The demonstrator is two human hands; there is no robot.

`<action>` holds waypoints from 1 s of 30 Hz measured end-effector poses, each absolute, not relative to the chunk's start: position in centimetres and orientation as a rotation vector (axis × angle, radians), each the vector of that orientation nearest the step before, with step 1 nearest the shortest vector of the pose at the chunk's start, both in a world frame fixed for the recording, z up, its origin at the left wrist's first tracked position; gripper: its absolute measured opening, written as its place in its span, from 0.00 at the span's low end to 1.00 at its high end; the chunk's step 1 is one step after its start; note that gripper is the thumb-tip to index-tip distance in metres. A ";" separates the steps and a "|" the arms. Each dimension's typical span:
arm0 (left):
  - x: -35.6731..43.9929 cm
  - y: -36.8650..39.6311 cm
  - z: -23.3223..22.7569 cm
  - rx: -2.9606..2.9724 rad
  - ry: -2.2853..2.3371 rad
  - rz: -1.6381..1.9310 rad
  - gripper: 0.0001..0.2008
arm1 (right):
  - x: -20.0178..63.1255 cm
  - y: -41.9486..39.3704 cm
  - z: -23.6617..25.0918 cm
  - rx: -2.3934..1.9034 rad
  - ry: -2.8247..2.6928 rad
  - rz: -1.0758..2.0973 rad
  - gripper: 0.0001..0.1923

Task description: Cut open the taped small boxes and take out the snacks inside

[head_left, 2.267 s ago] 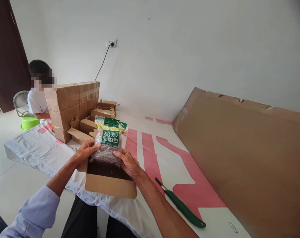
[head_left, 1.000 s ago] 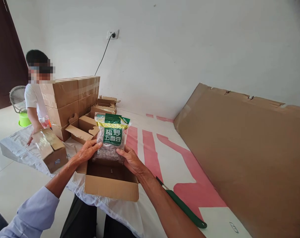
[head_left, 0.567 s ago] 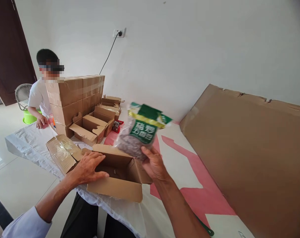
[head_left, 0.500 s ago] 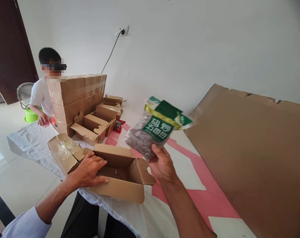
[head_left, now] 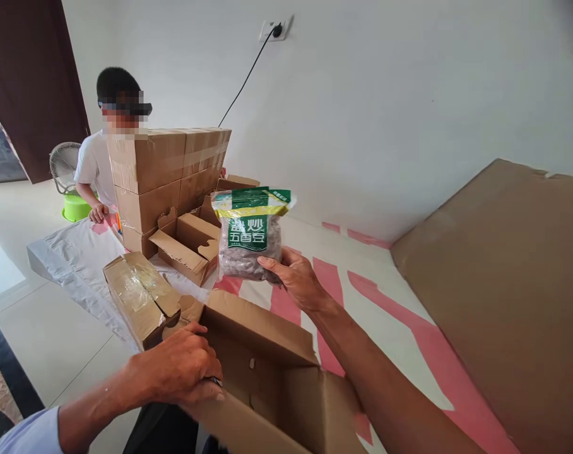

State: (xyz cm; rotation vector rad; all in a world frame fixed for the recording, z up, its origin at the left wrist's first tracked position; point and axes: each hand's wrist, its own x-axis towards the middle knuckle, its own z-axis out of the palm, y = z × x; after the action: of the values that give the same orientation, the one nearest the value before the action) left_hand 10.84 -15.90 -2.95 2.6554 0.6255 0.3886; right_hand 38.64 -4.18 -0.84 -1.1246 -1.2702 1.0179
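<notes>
My right hand (head_left: 293, 277) grips the lower right corner of a clear plastic bag of beans (head_left: 248, 258) with a green label and a yellow band. The bag is upright, held above the table beyond an open cardboard box (head_left: 267, 309). My left hand (head_left: 187, 362) is closed on the near left corner of that box, its thumb along the near wall. A small pale bit lies on the box's bottom. Touching the box on its left is a taped cardboard box (head_left: 139, 290).
A stack of sealed cartons (head_left: 158, 161) stands at the back left, with several open boxes (head_left: 187, 246) beside it. A person (head_left: 97, 164) sits behind the stack. A large cardboard sheet (head_left: 499, 284) leans on the wall at right. Red strips (head_left: 329, 296) mark the white tablecloth.
My right hand has swung the bag of beans left and turned it upright, label facing me. The open box sits lower and nearer in view, my left hand still at its left end.
</notes>
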 end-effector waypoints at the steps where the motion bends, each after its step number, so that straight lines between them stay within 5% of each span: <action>1: 10.1 -15.5 -1.7 2.616 0.611 0.437 0.10 | 38.2 -3.5 -0.6 -1.132 -1.313 1.055 0.19; 9: 3.6 -3.5 6.8 2.535 1.360 0.826 0.11 | 32.9 -0.6 0.8 -1.180 -1.922 1.200 0.11; 11: 3.2 -0.7 6.9 2.618 1.406 0.634 0.14 | 30.8 -0.2 0.9 -1.243 -2.147 1.108 0.07; 15: 4.0 2.0 5.1 2.781 1.476 0.070 0.39 | 27.1 0.8 -0.1 -1.538 -2.469 0.780 0.07; 20: 5.1 4.4 1.7 2.972 1.519 -0.242 0.48 | 24.3 1.9 -2.4 -1.668 -2.532 0.640 0.09; 30: 7.7 10.9 -0.4 3.057 1.255 -0.397 0.40 | 23.9 3.8 -2.9 -1.819 -2.437 0.469 0.18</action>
State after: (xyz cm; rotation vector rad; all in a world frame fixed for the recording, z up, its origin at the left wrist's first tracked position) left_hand 7.72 10.87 -0.41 3.0568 1.2551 -0.3975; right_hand 23.85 3.84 -2.85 -1.8194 -2.4369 0.4690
